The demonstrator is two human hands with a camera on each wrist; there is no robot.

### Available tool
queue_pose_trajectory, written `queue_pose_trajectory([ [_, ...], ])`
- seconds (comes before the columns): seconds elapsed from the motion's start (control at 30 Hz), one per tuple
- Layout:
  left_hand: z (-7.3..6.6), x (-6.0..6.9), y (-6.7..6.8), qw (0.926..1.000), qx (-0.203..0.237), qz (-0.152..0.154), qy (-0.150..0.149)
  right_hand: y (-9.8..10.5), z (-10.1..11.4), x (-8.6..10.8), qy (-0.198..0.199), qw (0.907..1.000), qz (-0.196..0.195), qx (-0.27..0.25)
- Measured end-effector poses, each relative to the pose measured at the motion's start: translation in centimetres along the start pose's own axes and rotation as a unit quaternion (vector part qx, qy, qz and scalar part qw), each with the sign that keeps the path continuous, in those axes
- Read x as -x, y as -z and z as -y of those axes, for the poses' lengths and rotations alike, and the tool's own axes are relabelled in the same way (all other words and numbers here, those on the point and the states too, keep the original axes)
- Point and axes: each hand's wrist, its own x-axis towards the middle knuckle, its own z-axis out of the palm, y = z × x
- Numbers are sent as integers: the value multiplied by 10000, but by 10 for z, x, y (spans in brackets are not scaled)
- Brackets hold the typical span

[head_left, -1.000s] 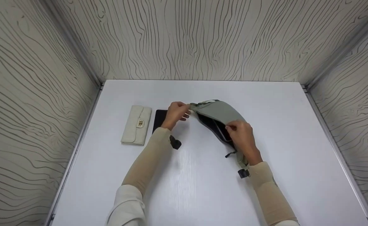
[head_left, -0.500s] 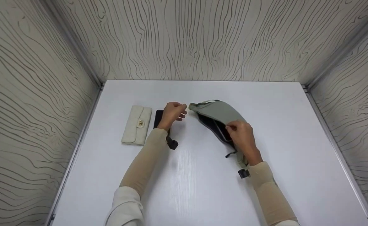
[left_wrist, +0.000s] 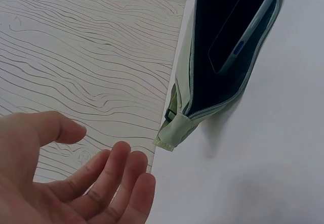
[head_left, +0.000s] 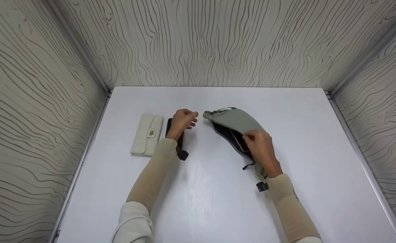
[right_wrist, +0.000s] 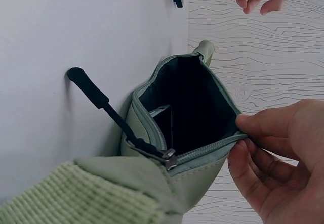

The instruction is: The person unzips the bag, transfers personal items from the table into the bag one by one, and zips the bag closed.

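Note:
A sage-green waist bag [head_left: 237, 119] lies unzipped right of centre on the table. Its zip edge is pinched between the thumb and fingers of my right hand [head_left: 260, 145], which keeps the mouth spread. Inside the bag rests a phone [left_wrist: 242, 29], best seen in the left wrist view. My left hand [head_left: 181, 123] hovers off the bag's far end with loosely bent fingers and nothing in them. Beneath that hand and wrist lies a flat black item [head_left: 169, 125], mostly hidden. Near the zip slider, a black pull tab [right_wrist: 88, 87] sticks out in the right wrist view.
A cream wallet [head_left: 147, 135] with a metal clasp lies on the left part of the white table [head_left: 198, 202]. Wood-grain patterned walls [head_left: 198, 44] stand at the back and both sides. A green webbing strap [right_wrist: 76, 198] trails from the bag's near end.
My left hand has let go of the bag's far end and drifted left, over the black item. The right hand keeps its pinch, and the bag stays in place.

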Motion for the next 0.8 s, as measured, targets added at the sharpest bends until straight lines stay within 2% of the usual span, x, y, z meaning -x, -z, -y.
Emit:
queue_pose_trajectory([
  [0.2,2,-1,4,9995,-305,-99,-31,0,0,0,5,10000,4,4],
  [0.5,2,-1,9,9968,-703,-327,204,0,0,1,-44,10000,22,-4],
  [0.63,5,-3,11,9955,-814,-445,188,-1,0,0,-34,10000,11,25],
  [0.8,9,-4,15,9918,-1160,-503,164,-2,-1,0,28,10000,-22,87],
])
